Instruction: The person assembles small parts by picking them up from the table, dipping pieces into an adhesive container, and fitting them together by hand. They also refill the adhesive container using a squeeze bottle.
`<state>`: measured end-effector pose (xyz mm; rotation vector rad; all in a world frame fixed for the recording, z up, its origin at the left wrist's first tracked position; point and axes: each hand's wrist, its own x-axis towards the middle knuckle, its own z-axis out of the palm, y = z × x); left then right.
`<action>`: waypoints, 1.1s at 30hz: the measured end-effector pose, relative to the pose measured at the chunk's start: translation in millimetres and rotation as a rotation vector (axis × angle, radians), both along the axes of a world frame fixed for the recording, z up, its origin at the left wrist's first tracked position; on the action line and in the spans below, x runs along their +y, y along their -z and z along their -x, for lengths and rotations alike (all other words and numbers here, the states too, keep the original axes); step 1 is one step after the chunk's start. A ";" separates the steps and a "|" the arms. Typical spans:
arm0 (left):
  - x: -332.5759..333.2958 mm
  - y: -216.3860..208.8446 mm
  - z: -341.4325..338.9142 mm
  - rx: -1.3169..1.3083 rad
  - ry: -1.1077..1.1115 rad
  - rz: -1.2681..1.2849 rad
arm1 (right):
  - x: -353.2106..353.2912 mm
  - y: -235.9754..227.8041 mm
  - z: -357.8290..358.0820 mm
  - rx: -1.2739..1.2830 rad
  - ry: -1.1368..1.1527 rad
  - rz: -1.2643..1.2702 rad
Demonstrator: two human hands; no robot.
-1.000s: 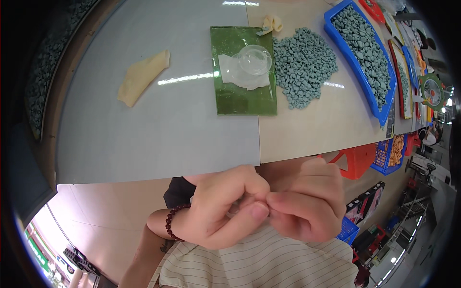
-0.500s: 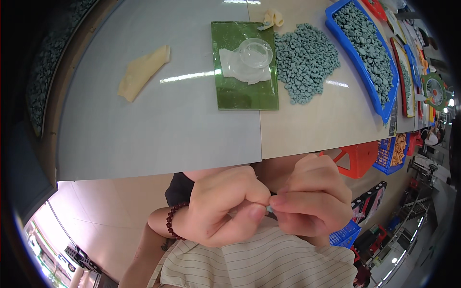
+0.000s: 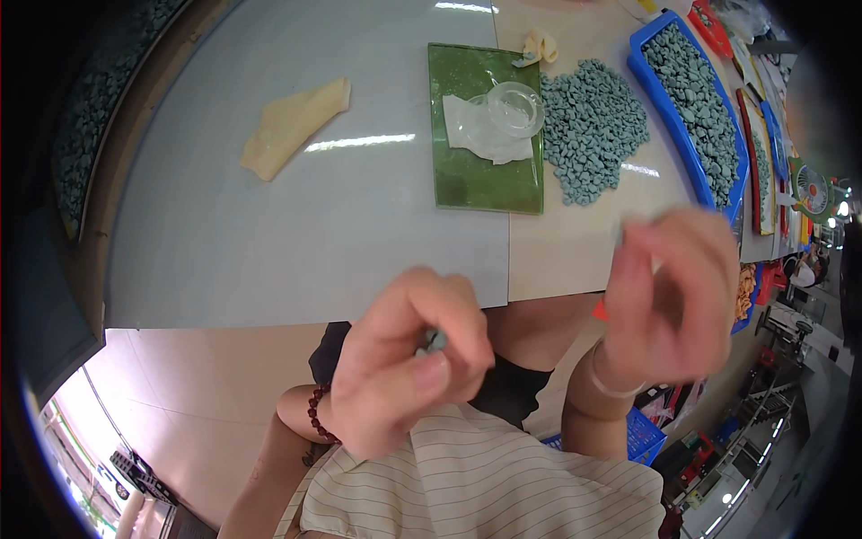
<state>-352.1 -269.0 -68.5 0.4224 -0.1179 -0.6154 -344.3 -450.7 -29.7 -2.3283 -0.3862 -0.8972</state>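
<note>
My left hand (image 3: 388, 364) is closed, with small blue-green stones (image 3: 435, 341) showing between its curled fingers and thumb. It hovers before the table's near edge. My right hand (image 3: 678, 292) is raised over the right part of the table edge, smeared by motion. Thumb and forefinger pinch together, and a small dark grey-green stone (image 3: 620, 232) shows at their tips. Beyond my right hand spreads a loose heap of blue-green stones (image 3: 594, 135). Left of the heap lies a green mat (image 3: 485, 190) bearing a white sheet (image 3: 465, 126) and a clear round dish (image 3: 516, 110).
A blue tray (image 3: 675, 130) full of similar stones stands right of the heap. One pale yellow cloth piece (image 3: 296, 130) lies flat at left; another, crumpled (image 3: 540, 45), touches the mat's far corner. A green fan (image 3: 813, 190) stands far right.
My hands, together at the fingertips before, have parted. The right one has moved up and right toward the table; the left has turned, exposing stones inside it.
</note>
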 end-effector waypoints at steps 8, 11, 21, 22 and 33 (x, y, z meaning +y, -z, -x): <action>12.1 -3.2 -3.9 0.184 0.106 0.213 | -1.6 9.2 -52.4 -0.054 -0.127 0.229; 16.5 6.0 -6.4 0.094 0.205 0.220 | 0.8 7.9 -51.7 -0.040 -0.102 0.246; 18.2 10.1 -4.4 -0.117 0.097 0.182 | 2.4 5.5 -51.6 -0.044 -0.101 0.319; 18.5 8.6 -5.7 -0.165 0.101 0.124 | 4.8 4.3 -48.2 -0.004 -0.086 0.218; 19.3 12.6 -7.3 -0.229 0.019 0.038 | 34.5 15.5 19.0 0.687 -0.367 -1.311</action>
